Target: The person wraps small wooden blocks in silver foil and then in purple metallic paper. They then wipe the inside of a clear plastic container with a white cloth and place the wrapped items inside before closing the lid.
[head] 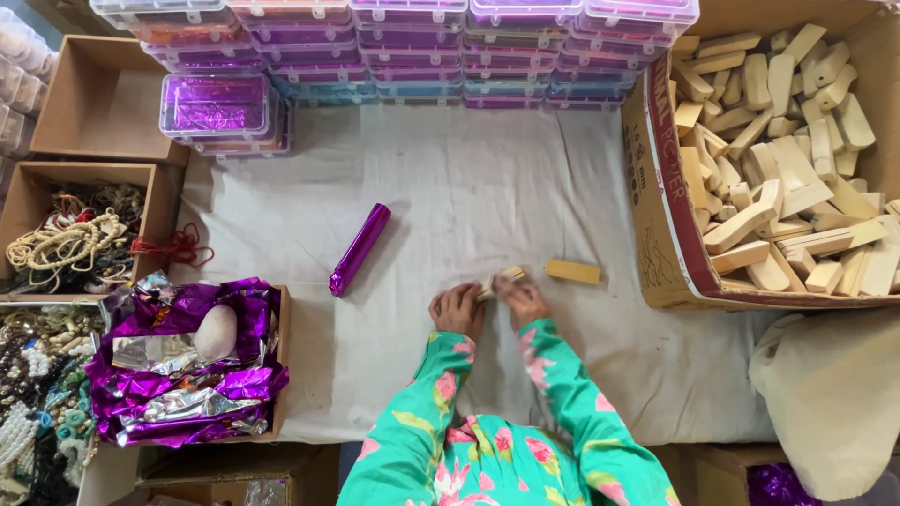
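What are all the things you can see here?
Wooden block in hands: one, pale tan, held between both hands on the cloth.
Loose wooden block: one, tan, on the cloth just right of the hands.
Purple foil stick: one, shiny purple, lying left of the hands.
Box of wooden blocks: one cardboard box, many tan blocks, at right.
Clear plastic cases: many, purple and other colours inside, stacked along the top.
Foil sheets: a pile, purple and silver, in a box at lower left.
Beads and cords: many, cream and mixed, in boxes at far left.
White cloth: one, covering the surface.
Left hand: on the block.
Right hand: on the block.
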